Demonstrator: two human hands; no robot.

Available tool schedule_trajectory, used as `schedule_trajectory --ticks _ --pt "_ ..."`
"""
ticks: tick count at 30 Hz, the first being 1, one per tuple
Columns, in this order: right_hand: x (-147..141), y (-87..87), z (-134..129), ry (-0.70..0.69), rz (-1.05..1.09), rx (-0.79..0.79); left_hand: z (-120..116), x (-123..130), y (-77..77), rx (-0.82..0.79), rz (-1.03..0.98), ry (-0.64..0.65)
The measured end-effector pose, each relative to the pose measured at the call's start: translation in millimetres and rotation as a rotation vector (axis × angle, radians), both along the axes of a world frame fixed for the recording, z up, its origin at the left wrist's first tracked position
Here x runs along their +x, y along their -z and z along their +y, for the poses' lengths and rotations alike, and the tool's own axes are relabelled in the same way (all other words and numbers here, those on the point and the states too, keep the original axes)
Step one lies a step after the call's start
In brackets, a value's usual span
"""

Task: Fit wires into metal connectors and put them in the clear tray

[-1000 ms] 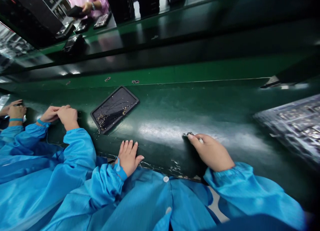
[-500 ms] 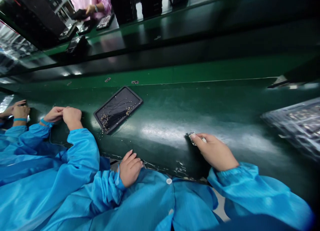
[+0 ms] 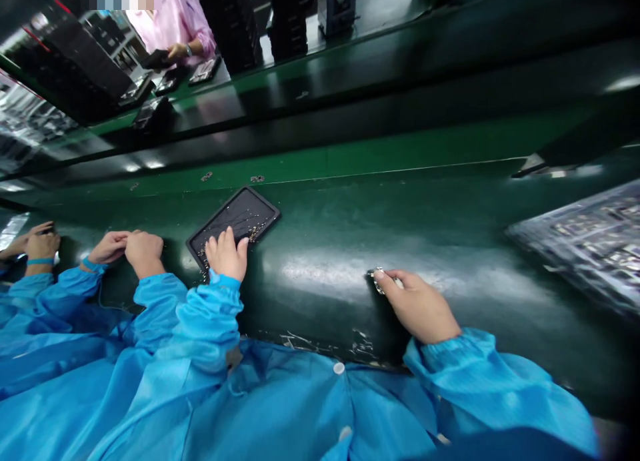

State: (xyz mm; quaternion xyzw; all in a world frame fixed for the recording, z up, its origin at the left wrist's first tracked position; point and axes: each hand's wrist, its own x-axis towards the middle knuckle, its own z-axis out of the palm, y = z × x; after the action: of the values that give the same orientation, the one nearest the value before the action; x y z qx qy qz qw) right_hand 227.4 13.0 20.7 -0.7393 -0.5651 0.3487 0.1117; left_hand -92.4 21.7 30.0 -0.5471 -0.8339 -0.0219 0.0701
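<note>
The left hand (image 3: 226,254) lies open, fingers spread, on a black tray (image 3: 263,211) of tiny gold bits (image 3: 254,234). The right hand (image 3: 419,308) pinches a small shiny piece (image 3: 379,281) above the green belt (image 3: 310,314).

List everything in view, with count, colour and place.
black tray: 1, black with gold-coloured bits, on the belt
green belt: 1, dark green, across the view
loose metal bits: 2, silvery, far edge of the belt
tray of parts: 1, silver-grey, right end of the belt
black stacks: 2, black, far side of the line
co-worker in pink: 1, pink, far side of the line
co-workers in blue: 2, blue coats, to the left
blue sleeves: 2, blue, on the person's arms
left hand: 1, bare, fingers spread on the black tray
right hand: 1, bare, pinching a small metal part
</note>
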Motion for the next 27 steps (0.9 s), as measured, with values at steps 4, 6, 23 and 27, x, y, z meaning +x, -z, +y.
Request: schedule_trajectory --ticks 4,6,23,27 --pt "-1 0.3 1 0.01 0.062 -0.063 -24 -5 17.3 -0.134 0.025 0.055" --pt "-1 3.7 1 0.021 0.07 -0.027 -26 -7 21.7 -0.161 0.023 0.067" --pt "-1 0.4 -2 0.01 0.112 -0.076 -50 39 16.7 -0.093 0.098 0.414" --pt "-5 -2.5 -2 -0.048 0.07 -0.087 -27 33 11.2 -0.185 0.096 0.41"
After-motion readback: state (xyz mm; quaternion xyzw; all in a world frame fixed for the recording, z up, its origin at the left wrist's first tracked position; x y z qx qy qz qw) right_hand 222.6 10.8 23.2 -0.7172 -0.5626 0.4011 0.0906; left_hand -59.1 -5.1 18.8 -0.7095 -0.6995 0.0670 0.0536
